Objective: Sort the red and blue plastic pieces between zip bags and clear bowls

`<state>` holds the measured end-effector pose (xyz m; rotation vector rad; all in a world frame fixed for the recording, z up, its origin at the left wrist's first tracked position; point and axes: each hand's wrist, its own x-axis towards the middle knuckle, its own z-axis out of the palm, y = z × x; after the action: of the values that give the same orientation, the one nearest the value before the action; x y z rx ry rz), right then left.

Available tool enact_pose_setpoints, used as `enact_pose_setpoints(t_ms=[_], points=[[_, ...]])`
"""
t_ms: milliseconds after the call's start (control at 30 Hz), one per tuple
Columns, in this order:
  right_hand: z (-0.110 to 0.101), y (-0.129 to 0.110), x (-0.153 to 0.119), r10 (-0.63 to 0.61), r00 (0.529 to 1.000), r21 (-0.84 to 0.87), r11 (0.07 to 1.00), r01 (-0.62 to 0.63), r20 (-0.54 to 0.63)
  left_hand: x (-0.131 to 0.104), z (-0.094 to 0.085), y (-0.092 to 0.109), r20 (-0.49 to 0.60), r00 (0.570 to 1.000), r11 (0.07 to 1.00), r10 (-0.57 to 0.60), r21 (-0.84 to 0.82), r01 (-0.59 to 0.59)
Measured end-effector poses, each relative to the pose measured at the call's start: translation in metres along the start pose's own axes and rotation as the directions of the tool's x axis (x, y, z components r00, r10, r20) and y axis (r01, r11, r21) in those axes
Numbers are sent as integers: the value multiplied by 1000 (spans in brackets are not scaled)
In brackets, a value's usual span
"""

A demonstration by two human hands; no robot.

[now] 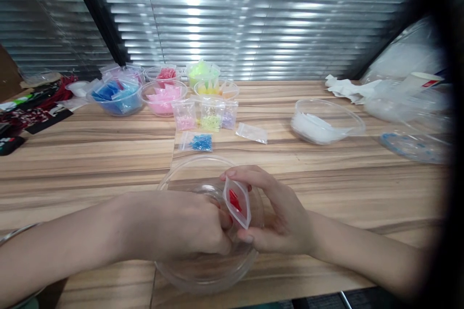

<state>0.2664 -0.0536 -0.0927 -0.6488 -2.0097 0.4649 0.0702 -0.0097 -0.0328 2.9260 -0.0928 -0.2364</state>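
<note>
two hands [181, 222] [288, 217], gaping bag [244, 205] over bowl rim [206, 284]

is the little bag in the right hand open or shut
Open: the small bag has its mouth spread between the thumb and fingers of the right hand, showing red pieces inside.

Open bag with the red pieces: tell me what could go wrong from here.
The open bag gapes in the right hand, so the red pieces might spill if it tips.
The left hand is right beside the bag's mouth; a bump there could jolt it.
Both hands are over the clear bowl, so dropped pieces could fall into it or scatter on the table.
</note>
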Motion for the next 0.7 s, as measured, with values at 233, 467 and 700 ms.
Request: enact_pose_setpoints(t_ms=[233, 467, 700], points=[[0, 0, 0, -3, 1000, 25, 1000, 3, 1, -2, 1, -4, 33, 999, 998, 30, -49, -28], [0, 1, 0, -9, 1000, 34, 999, 9, 0, 0, 1, -5, -20, 1000, 992, 23, -127, -26], [1, 1, 0, -5, 1000, 11, 1000, 5, 1, 1, -1, -6, -50, 999, 998, 5, -59, -8]])
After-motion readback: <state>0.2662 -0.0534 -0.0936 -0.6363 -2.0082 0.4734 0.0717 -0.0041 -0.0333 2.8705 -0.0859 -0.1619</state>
